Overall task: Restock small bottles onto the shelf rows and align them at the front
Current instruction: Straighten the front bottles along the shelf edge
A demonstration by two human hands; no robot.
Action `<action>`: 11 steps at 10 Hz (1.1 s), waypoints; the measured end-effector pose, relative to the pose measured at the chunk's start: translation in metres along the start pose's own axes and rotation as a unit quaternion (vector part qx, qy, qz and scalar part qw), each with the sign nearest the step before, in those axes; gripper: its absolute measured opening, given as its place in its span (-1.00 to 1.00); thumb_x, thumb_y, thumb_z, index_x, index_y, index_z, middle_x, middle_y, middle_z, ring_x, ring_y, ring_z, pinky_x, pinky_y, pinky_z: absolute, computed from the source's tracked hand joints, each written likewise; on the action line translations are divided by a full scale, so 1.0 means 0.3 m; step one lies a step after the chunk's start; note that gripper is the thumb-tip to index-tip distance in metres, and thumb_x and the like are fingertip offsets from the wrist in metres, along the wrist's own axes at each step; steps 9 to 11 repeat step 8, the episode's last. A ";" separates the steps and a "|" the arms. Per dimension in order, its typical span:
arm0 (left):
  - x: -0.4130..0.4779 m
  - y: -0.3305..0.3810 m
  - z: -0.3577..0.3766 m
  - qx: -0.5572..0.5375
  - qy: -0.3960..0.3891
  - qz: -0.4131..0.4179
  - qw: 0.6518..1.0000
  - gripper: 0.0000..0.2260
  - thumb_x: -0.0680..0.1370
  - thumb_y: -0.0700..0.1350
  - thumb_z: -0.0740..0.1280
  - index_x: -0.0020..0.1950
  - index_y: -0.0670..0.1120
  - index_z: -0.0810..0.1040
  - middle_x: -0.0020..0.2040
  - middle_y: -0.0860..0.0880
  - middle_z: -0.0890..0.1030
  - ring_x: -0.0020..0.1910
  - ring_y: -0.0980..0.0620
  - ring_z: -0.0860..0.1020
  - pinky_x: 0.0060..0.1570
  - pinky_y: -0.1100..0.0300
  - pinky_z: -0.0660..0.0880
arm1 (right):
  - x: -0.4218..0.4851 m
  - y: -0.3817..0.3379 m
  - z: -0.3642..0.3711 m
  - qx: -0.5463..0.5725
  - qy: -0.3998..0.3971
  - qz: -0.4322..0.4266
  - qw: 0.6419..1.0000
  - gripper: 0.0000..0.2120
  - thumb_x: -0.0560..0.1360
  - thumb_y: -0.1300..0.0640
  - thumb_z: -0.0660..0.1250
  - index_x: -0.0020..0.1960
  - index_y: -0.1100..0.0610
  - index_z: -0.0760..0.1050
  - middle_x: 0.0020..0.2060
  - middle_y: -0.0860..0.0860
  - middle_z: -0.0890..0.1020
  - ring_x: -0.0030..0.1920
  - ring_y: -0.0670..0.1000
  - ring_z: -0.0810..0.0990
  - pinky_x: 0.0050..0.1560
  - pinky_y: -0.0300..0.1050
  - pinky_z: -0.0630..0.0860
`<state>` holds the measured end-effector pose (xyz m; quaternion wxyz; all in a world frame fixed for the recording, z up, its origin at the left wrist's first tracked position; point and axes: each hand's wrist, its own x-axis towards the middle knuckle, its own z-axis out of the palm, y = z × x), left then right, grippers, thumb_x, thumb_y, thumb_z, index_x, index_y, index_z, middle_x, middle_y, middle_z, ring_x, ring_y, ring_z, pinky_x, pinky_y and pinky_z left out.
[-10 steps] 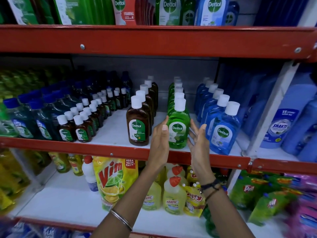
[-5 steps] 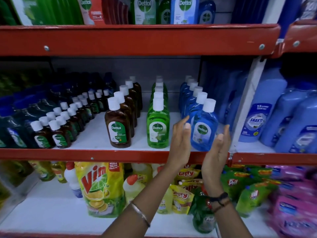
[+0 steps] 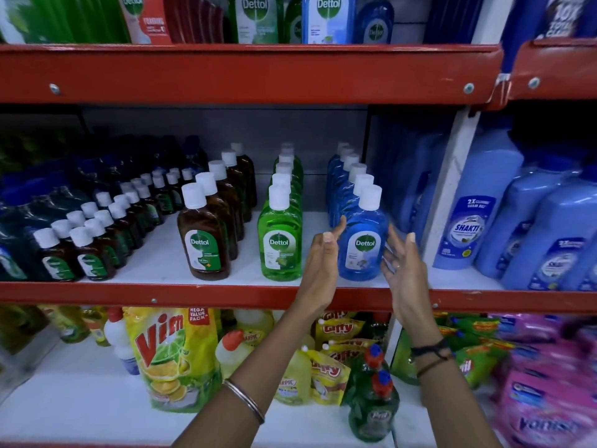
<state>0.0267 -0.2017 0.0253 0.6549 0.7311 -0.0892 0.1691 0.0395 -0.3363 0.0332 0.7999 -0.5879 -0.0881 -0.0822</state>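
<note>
Now both hands, left hand (image 3: 321, 263) and right hand (image 3: 400, 263), flank the front blue bottle (image 3: 363, 247), open, gripping nothing

Red shelf rail (image 3: 226, 294), white boards, grey backing.

Along the middle shelf (image 3: 226, 294): five large brown Dettol bottles (image 3: 204, 244) in one row, six green bottles (image 3: 280, 245), six blue bottles (image 3: 362, 245). Two hands.

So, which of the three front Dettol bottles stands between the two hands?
The blue front bottle, at the right of the three. The left hand and right hand flank it; the brown and green ones stand alone.
</note>
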 end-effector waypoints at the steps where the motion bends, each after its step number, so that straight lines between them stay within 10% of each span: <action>1: 0.003 0.011 0.030 0.004 0.014 -0.008 1.000 -0.43 0.32 0.64 -0.12 0.25 0.59 0.30 0.49 0.02 0.32 0.46 -0.01 0.34 0.43 -0.23 0.31 | 0.012 -0.009 -0.031 -0.001 -0.005 0.015 1.000 -0.30 0.40 -0.37 0.12 0.41 0.01 0.38 0.29 -0.05 0.53 0.31 -0.01 0.49 0.24 -0.16 0.47; 3: -0.005 0.021 0.022 0.008 0.022 -0.010 1.000 -0.41 0.29 0.66 -0.14 0.24 0.58 0.31 0.48 -0.02 0.32 0.44 -0.03 0.36 0.42 -0.19 0.34 | 0.020 0.007 -0.028 -0.023 0.003 0.002 1.000 -0.06 0.12 -0.60 0.22 0.34 -0.07 0.44 0.14 -0.19 0.58 0.23 -0.10 0.52 0.23 -0.13 0.47; 6: -0.005 0.015 0.031 0.018 0.031 -0.032 0.999 -0.41 0.29 0.66 -0.15 0.26 0.60 0.27 0.45 -0.01 0.34 0.44 -0.04 0.36 0.42 -0.22 0.33 | 0.012 -0.003 -0.015 -0.035 0.017 0.006 0.999 -0.44 0.52 -0.27 0.03 0.38 -0.01 0.40 0.27 -0.03 0.52 0.31 0.04 0.48 0.29 -0.03 0.44; 8: -0.085 0.121 -0.003 0.047 0.056 0.042 0.996 -0.53 0.62 0.30 -0.02 0.46 0.18 0.29 0.31 0.23 0.33 0.33 0.46 0.27 0.41 0.30 0.25 | -0.069 0.017 -0.024 -0.059 0.072 -0.066 0.993 -0.46 0.52 -0.23 0.05 0.39 0.00 0.37 0.36 0.01 0.49 0.35 -0.06 0.44 0.34 -0.07 0.41; 11: -0.085 0.121 -0.003 0.047 0.056 0.042 0.996 -0.53 0.62 0.30 -0.02 0.46 0.18 0.29 0.31 0.23 0.33 0.33 0.46 0.27 0.41 0.30 0.25 | -0.069 0.017 -0.024 -0.059 0.072 -0.066 0.993 -0.46 0.52 -0.23 0.05 0.39 0.00 0.37 0.36 0.01 0.49 0.35 -0.06 0.44 0.34 -0.07 0.41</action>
